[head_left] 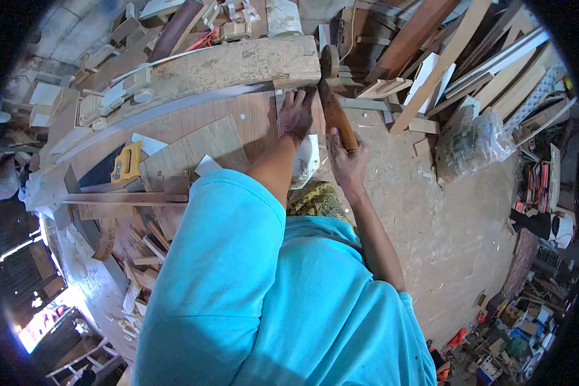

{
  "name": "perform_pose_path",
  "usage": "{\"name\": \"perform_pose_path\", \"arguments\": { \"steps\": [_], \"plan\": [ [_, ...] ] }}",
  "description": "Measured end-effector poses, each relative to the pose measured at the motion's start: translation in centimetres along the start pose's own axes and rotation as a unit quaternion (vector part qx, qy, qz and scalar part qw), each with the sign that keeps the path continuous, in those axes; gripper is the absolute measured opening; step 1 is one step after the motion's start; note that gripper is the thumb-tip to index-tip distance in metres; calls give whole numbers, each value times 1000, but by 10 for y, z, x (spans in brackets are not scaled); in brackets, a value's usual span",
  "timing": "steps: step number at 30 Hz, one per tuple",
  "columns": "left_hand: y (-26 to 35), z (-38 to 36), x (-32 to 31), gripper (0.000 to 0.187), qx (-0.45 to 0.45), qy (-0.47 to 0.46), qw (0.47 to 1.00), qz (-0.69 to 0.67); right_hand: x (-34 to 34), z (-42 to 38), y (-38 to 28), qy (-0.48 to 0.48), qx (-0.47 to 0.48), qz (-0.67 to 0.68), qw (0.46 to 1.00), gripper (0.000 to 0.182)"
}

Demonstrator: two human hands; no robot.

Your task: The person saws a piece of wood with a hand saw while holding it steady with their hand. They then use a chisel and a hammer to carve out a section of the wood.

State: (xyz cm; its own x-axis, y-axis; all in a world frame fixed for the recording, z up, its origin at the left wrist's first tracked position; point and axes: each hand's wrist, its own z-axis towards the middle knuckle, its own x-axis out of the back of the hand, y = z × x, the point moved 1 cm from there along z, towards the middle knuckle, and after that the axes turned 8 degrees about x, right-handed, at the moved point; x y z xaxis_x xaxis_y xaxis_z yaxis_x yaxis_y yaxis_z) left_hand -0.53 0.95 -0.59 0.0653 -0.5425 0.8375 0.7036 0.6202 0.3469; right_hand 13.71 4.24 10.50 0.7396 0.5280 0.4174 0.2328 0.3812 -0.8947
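A wooden-handled tool (339,120) is gripped in my right hand (349,159), its handle slanting up to a rounded head beside the end of a thick wooden beam (238,63). My left hand (294,116) reaches to the near edge of the beam's right end. Its fingers are bent around a small dark piece (310,96) that is partly hidden by the hand. Left of my left arm, a yellow-handled saw (127,162) lies on the bench near a flat light board (196,149).
Stacked planks (424,61) lean at the upper right, beside a plastic-wrapped bundle (476,145). Wood offcuts (125,90) lie on the bench's left part. A horizontal wooden strip (122,199) is nearer my left side. Assorted clutter (514,334) covers the floor at lower right.
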Motion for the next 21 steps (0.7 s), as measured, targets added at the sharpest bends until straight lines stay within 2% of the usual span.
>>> {"name": "perform_pose_path", "arguments": {
  "steps": [1, 5, 9, 12, 14, 15, 17, 21],
  "plan": [
    [-1, -1, 0, 40, 4, -11, 999, -37, 1, 0, 2, -8, -6, -4, 1000, 28],
    [-1, -1, 1, 35, 8, -13, 999, -28, -2, -1, -2, -18, -4, -6, 1000, 25],
    [-2, 2, 0, 35, 6, -38, 998, -43, -2, -2, -12, -12, -24, -9, 1000, 26],
    [2, -1, 7, 37, 11, 12, 999, -36, -2, -4, -8, -19, -13, -7, 1000, 27],
    [1, 0, 15, 38, 18, -10, 998, -67, -6, -3, -6, -4, 7, 7, 1000, 26],
    [0, -2, 7, 39, 26, 6, 998, -55, -10, -2, -5, -10, 6, 7, 1000, 26],
    [-6, -5, -6, 39, 34, -13, 998, -57, -12, -4, -4, -26, -37, -5, 999, 23],
    [0, 0, -1, 41, 24, -27, 998, -53, -3, -2, -4, -17, -28, 12, 999, 27]
  ]
}}
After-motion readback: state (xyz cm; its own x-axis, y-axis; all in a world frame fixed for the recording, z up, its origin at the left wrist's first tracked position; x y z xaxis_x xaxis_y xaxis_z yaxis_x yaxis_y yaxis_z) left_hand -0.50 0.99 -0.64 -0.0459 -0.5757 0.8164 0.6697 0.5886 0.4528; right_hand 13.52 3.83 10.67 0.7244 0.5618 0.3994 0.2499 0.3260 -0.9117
